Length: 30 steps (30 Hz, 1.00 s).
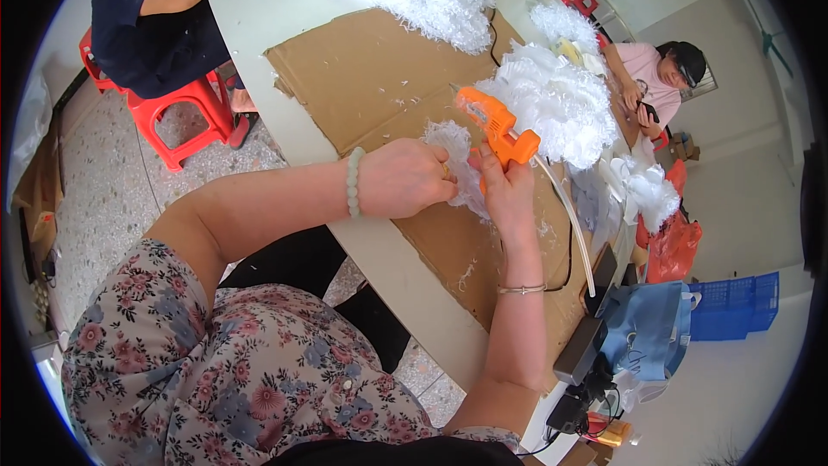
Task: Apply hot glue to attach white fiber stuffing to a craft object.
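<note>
Gluing a white fluffy piece with an orange glue gun

The right hand (507,190) grips the glue gun (498,128); the left hand (405,177) is closed on the white fluffy piece (457,156) over the cardboard sheet (362,78). This looks like the gluing step; next, the nozzle must meet the piece exactly. An orange plastic bag (673,246) and a blue crate (733,302) stand at the right.

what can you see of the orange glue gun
The orange glue gun looks like plastic, with a pale nozzle pointing up-left and a clear glue stick trailing from its back. It is gripped at the handle by the right hand, tilted over the cardboard sheet. The left hand holds a white fluffy piece beside it.
</note>
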Available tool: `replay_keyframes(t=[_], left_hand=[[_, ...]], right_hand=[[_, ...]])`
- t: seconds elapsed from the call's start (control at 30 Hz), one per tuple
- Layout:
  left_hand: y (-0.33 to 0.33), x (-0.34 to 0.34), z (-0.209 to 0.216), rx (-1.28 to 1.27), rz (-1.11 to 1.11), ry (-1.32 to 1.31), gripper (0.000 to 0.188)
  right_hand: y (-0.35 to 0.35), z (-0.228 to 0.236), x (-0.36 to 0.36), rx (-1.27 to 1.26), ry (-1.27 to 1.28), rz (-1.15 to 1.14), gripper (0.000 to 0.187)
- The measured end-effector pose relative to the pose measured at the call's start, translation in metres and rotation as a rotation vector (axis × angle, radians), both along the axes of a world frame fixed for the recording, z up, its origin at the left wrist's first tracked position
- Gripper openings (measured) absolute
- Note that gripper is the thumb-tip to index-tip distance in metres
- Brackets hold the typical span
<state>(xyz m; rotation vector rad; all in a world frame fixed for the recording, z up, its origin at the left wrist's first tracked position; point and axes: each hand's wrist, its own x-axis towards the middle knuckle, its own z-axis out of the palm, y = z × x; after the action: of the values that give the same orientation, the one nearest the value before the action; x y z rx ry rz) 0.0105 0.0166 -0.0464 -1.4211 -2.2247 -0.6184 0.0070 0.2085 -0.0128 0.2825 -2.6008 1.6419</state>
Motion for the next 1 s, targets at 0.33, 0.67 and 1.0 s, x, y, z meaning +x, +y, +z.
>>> replay_keyframes(t=[0.33, 0.67, 1.0], left_hand=[[0.000, 0.000, -0.001, 0.005, -0.007, -0.019, 0.015], [0.000, 0.003, 0.002, -0.016, 0.023, -0.005, 0.015], [0.000, 0.001, 0.001, -0.002, 0.006, -0.009, 0.015]], right_hand=[[0.001, 0.014, -0.002, -0.022, 0.046, -0.026, 0.030], [-0.013, -0.002, -0.013, 0.084, -0.003, 0.034, 0.030], [-0.015, 0.014, -0.022, 0.048, 0.002, -0.026, 0.029]])
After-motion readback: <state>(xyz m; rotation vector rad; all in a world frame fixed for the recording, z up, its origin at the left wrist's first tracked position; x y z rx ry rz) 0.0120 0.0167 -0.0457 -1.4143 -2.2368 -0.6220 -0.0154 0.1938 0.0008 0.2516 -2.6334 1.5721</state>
